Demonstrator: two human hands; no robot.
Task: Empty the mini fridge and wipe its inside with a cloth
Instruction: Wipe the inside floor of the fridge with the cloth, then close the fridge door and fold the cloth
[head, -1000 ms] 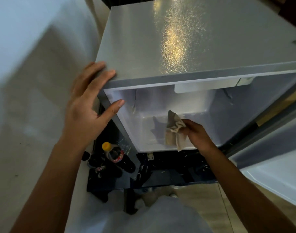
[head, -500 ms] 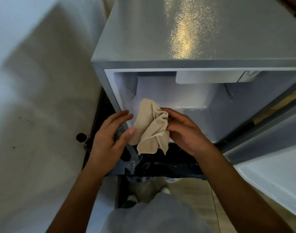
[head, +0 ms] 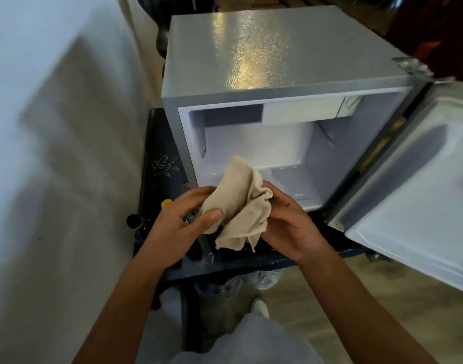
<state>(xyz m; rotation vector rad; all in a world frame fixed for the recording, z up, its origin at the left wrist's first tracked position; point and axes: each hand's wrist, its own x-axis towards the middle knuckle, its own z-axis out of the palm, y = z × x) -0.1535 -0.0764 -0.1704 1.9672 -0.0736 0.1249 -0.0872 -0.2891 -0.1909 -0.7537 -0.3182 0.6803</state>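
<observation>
The grey mini fridge (head: 264,56) stands open in front of me, its white inside (head: 285,143) bare apart from a small freezer box at the top. Its door (head: 414,185) hangs open to the right. A crumpled beige cloth (head: 240,203) is held in front of the fridge opening by both hands. My left hand (head: 180,227) pinches its left side with the thumb on top. My right hand (head: 290,224) holds its right side.
The fridge sits on a dark low table (head: 159,174). Bottles stand at the table's left front, mostly hidden behind my left hand; a yellow cap (head: 166,203) and a black cap (head: 132,220) show. A white wall (head: 54,153) runs close on the left. Wooden floor (head: 382,298) lies below right.
My left hand left the fridge's top corner and came down to take the cloth. My right hand drew the cloth out of the fridge toward me. The view pulled back.
</observation>
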